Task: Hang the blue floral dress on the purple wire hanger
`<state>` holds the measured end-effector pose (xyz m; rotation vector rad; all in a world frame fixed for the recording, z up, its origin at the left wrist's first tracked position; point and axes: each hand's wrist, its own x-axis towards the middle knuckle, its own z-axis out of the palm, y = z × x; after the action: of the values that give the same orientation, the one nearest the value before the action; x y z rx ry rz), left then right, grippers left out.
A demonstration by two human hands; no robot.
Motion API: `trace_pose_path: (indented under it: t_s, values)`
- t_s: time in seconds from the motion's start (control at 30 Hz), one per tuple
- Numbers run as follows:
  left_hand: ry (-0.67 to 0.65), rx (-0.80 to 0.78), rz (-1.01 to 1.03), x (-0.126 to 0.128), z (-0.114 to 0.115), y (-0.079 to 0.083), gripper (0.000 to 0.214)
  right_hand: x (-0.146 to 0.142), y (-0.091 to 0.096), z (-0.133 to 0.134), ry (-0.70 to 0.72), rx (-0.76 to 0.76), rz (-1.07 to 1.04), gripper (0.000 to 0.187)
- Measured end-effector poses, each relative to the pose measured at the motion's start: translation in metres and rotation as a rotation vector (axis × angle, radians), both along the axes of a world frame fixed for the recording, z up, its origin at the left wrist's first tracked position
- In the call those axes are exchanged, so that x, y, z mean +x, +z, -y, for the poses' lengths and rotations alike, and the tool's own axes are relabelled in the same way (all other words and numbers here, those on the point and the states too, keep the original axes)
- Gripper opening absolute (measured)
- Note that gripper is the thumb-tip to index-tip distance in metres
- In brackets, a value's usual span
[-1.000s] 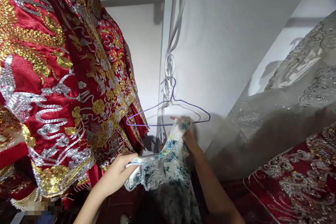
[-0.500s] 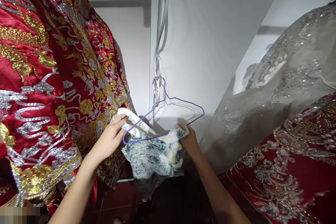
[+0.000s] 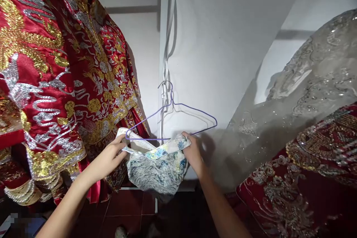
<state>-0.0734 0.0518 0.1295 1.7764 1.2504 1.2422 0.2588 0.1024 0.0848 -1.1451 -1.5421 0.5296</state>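
Observation:
A purple wire hanger hangs by its hook from a white cord against a white wall. Just under its bottom wire I hold a blue, white and yellow patterned garment stretched between both hands. My left hand grips the garment's white-lined left edge, right by the hanger's left tip. My right hand pinches the garment's right edge below the hanger's right half. The cloth sags between my hands.
A red robe with heavy gold and silver embroidery hangs close on the left. A grey beaded sheer gown and another red embroidered garment fill the right. Dark red floor tiles lie below.
My left hand rose from low down up to the hanger's left tip with the garment's edge. The cloth went from hanging long to being bunched and stretched under the hanger.

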Motion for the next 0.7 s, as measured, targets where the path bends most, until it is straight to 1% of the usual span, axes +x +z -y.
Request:
trace_pose_path:
  t_s: [0.03,0.1,0.17,0.23,0.27,0.3,0.37,0.47,0.5,0.53,0.57,0.63,0.7]
  values:
    - [0.014,0.042,-0.041,0.004,0.001,0.008,0.009,-0.001,0.000,0.000,0.009,-0.002,-0.012,0.009]
    - [0.032,0.173,-0.193,0.014,0.002,0.027,0.005,-0.003,0.000,0.001,0.021,-0.018,-0.022,0.009]
    - [0.039,0.297,-0.363,0.027,0.001,0.045,0.012,-0.008,0.000,0.005,0.055,-0.047,-0.036,0.011]
    - [0.017,0.367,-0.492,0.041,-0.005,0.057,0.017,-0.014,0.001,0.012,0.100,-0.065,-0.056,0.012]
    - [0.001,0.387,-0.535,0.047,-0.011,0.060,0.018,-0.018,0.002,0.015,0.117,-0.067,-0.062,0.013]
    - [-0.011,0.404,-0.559,0.051,-0.019,0.061,0.020,-0.021,0.004,0.019,0.132,-0.067,-0.058,0.013]
    - [-0.020,0.432,-0.555,0.057,-0.041,0.056,0.029,-0.025,0.008,0.023,0.165,-0.069,-0.032,0.013]
    - [-0.037,0.463,-0.511,0.054,-0.077,0.042,0.040,-0.018,0.014,0.024,0.199,-0.074,0.034,0.008]
    - [-0.047,0.472,-0.503,0.050,-0.087,0.038,0.040,-0.013,0.015,0.024,0.187,-0.064,0.057,0.014]
    - [-0.056,0.479,-0.499,0.047,-0.094,0.035,0.038,-0.006,0.016,0.024,0.144,-0.040,0.065,0.022]
    - [-0.058,0.485,-0.496,0.042,-0.100,0.034,0.037,0.001,0.016,0.024,0.063,-0.002,0.054,0.030]
    - [-0.056,0.490,-0.503,0.035,-0.106,0.037,0.034,0.017,0.016,0.026,-0.185,0.105,-0.034,0.051]
    - [-0.068,0.501,-0.524,0.030,-0.108,0.042,0.031,0.034,0.019,0.028,-0.424,0.180,-0.151,0.078]
